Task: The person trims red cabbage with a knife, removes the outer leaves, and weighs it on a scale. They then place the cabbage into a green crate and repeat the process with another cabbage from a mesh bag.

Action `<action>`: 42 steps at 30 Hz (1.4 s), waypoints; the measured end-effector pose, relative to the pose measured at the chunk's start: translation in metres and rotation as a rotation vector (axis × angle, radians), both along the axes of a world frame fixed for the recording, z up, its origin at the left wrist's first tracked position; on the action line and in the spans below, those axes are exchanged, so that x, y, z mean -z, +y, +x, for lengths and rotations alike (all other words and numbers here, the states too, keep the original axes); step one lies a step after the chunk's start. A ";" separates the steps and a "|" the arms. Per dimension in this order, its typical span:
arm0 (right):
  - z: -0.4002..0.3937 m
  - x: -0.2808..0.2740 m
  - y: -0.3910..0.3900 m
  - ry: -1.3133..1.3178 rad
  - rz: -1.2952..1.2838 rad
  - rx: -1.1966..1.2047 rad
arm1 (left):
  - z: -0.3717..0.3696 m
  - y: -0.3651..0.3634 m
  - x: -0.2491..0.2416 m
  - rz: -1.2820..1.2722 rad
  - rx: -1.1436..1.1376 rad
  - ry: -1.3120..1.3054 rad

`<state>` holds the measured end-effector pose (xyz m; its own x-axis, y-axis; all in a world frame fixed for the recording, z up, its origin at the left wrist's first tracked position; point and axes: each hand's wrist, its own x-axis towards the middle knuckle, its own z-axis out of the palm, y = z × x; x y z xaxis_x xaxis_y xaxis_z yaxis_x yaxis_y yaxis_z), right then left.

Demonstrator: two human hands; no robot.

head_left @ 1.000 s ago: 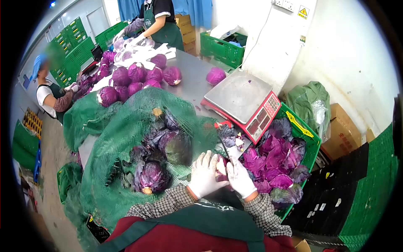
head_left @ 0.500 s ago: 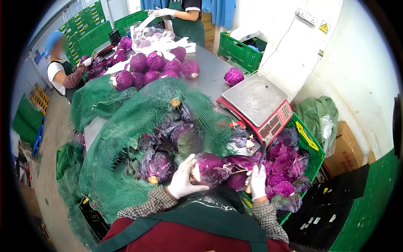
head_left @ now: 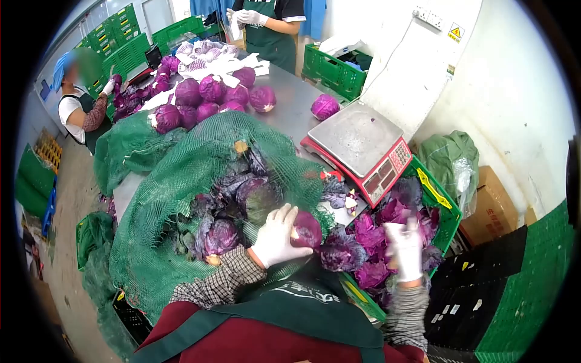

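My left hand [head_left: 279, 238], in a white glove, is closed around the side of a trimmed purple cabbage [head_left: 307, 232] in front of my apron. My right hand [head_left: 404, 248], also gloved, is smeared by motion above a green crate [head_left: 449, 225] of loose purple cabbage leaves [head_left: 370, 275]. A small tan patch shows beside its palm, too blurred to name. Left of my left hand, untrimmed cabbages [head_left: 221, 237] with dark outer leaves lie in an open green mesh sack [head_left: 158, 233].
A red digital scale [head_left: 357, 139] stands right of the sack, with one cabbage [head_left: 325, 107] behind it. Trimmed cabbages [head_left: 212, 89] and white foam nets [head_left: 203, 53] are piled farther back. Two co-workers stand by the table, one person [head_left: 82, 112] at left, another [head_left: 270, 30] at the back.
My right hand has moved right and away from the cabbage, over the crate. The leaf strip stretched between my hands has come away from the cabbage. My left hand keeps its hold.
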<state>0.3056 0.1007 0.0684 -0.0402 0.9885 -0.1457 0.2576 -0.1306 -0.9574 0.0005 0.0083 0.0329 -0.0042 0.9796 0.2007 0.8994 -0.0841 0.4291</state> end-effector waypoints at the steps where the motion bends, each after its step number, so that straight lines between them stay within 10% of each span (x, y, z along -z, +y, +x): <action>1: -0.035 0.008 -0.022 0.295 0.003 -0.086 | 0.000 0.003 -0.004 -0.066 -0.029 -0.013; 5: -0.093 0.054 -0.062 0.319 -0.175 -0.410 | -0.019 0.001 -0.007 -0.218 0.040 -0.041; 8: -0.082 0.115 -0.047 0.057 0.166 -0.439 | -0.030 -0.010 -0.025 -0.311 0.210 0.062; 14: -0.065 0.043 -0.062 0.356 -0.213 -0.350 | -0.021 -0.005 -0.023 -0.288 0.080 0.149; 18: -0.082 0.047 -0.062 -0.099 0.101 -0.443 | -0.001 0.009 -0.060 -0.556 0.030 0.183; 22: -0.057 0.085 -0.055 -0.204 0.197 -0.304 | -0.008 0.009 -0.014 0.132 0.112 0.387; 27: 0.006 0.000 -0.042 0.072 0.245 0.038 | -0.002 0.016 -0.021 -0.245 -0.002 0.087; 30: 0.060 0.035 0.002 -0.363 0.755 0.100 | 0.000 0.024 -0.046 -0.377 0.115 0.191; 37: -0.060 0.022 -0.044 0.070 0.048 -0.327 | 0.027 0.022 -0.031 -0.299 0.062 0.280; 42: -0.095 0.085 -0.035 -0.402 0.743 -0.498 | 0.036 0.012 -0.030 -0.309 0.053 0.340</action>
<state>0.2107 0.0659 -0.0168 -0.5612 0.7175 0.4127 0.4444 0.6818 -0.5811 0.0366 0.0199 0.0629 0.0633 0.9909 -0.1192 0.9913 -0.0486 0.1224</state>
